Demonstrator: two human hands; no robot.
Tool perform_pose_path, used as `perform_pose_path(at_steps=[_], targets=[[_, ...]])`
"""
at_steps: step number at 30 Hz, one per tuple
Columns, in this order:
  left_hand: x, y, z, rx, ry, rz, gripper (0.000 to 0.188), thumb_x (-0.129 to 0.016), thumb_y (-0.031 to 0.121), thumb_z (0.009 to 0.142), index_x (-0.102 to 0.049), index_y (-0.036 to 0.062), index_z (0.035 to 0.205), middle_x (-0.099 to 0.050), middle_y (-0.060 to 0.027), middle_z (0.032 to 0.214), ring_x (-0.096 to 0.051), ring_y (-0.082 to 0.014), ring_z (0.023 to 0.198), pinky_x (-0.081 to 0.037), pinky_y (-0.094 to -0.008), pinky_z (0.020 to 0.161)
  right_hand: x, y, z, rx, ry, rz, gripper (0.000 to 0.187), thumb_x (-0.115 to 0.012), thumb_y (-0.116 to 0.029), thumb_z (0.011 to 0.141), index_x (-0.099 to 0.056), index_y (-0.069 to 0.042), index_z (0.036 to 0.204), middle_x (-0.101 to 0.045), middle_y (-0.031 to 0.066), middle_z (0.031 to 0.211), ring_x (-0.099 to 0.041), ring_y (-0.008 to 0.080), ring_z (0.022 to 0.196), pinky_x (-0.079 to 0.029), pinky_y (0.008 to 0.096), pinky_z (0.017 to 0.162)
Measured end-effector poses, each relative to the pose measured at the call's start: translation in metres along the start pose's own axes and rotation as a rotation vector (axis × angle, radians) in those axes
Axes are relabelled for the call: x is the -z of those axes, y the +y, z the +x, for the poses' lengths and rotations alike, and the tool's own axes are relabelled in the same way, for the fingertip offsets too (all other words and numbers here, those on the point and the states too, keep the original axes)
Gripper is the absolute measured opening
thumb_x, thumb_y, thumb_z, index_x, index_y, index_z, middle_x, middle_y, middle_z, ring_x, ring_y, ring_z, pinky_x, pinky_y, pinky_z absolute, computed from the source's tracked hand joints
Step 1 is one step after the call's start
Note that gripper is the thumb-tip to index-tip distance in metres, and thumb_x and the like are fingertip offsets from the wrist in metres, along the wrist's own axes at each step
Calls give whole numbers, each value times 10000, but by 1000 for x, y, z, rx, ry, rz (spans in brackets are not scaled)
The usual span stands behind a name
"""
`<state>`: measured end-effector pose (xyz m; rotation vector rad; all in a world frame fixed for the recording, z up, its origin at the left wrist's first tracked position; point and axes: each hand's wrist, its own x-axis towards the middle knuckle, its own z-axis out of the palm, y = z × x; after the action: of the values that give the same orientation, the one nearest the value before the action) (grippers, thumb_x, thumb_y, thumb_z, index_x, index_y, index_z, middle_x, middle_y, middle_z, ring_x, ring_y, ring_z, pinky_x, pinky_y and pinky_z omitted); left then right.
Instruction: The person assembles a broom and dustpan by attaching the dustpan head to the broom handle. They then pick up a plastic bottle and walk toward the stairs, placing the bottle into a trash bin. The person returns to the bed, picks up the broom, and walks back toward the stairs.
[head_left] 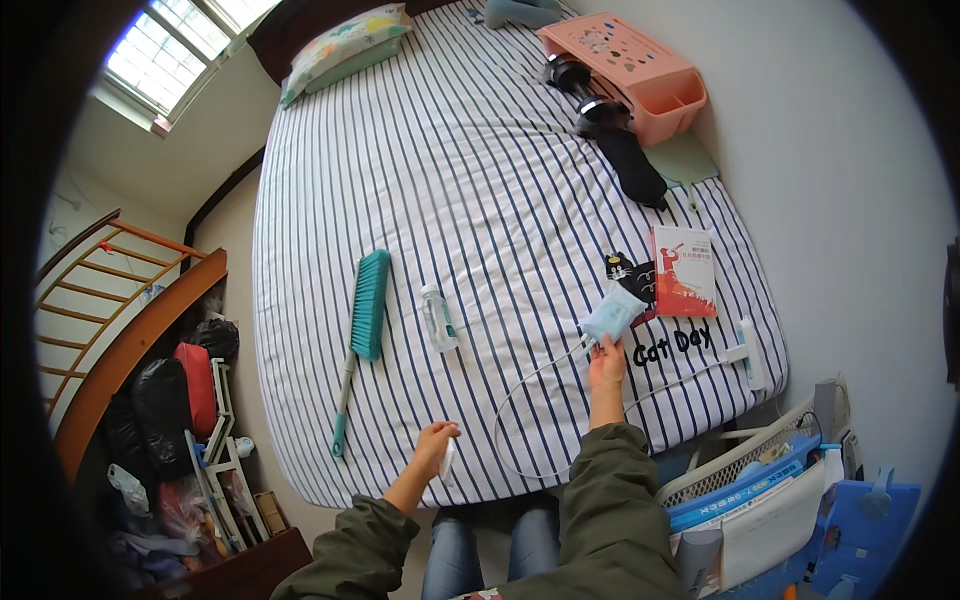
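Note:
My right hand (606,365) reaches over the bed's right side, fingers closed on the lower end of a light blue packet (612,314), which looks like a tissue pack. A white cable (497,408) loops from beside that packet toward the bed's front edge; whether the hand also holds it I cannot tell. Near the front edge, my left hand (434,446) is closed, with a small thin white piece (448,464) hanging from its fingers, perhaps a tissue. Between the hands and farther back, a clear bottle (438,318) lies on its side. A teal brush (371,306) with a grey handle lies left of it.
The striped bed (400,180) carries a red-and-white book (685,270), a white power strip (751,354), a black eye mask (634,170), a dumbbell (588,98), a pink storage box (630,65) and pillows (345,50). A mesh basket (740,465) stands front right; bags (160,415) crowd the left.

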<state>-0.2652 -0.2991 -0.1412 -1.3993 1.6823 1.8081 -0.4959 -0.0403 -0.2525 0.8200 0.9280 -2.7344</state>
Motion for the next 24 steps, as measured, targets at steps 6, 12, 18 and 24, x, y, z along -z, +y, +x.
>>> perform_pose_path(at_steps=[6,12,18,24], targets=[[25,12,50,43,75,-44,189,-550,162,822,-591,25,946,-613,-49,799,-535,-132,701,-403,-262,641,17,-21,7,-62,137,-55,444,-599,-102,838,-433,-113,1250,-526,20,1117,-487,166,980,-378,302,852],[11,63,97,-227,240,248,537,-641,384,799,-519,-48,1094,-601,-140,935,-573,-196,798,-462,-299,687,29,-29,19,202,333,-498,333,-544,-73,851,-481,17,1165,-529,133,1115,-526,208,986,-446,330,810],[-25,116,137,-116,342,420,808,-695,521,694,-444,-88,1162,-572,-228,1038,-595,-306,923,-493,-383,738,15,14,-52,376,594,-740,241,-492,-63,845,-517,14,1071,-547,90,913,-550,186,741,-470,271,594],[-9,101,151,-170,222,449,642,-703,383,719,-479,-58,1128,-601,-192,968,-625,-276,816,-507,-372,685,20,70,-170,10,286,-731,168,-525,-40,847,-527,-7,1012,-525,41,725,-528,103,583,-445,207,479]])
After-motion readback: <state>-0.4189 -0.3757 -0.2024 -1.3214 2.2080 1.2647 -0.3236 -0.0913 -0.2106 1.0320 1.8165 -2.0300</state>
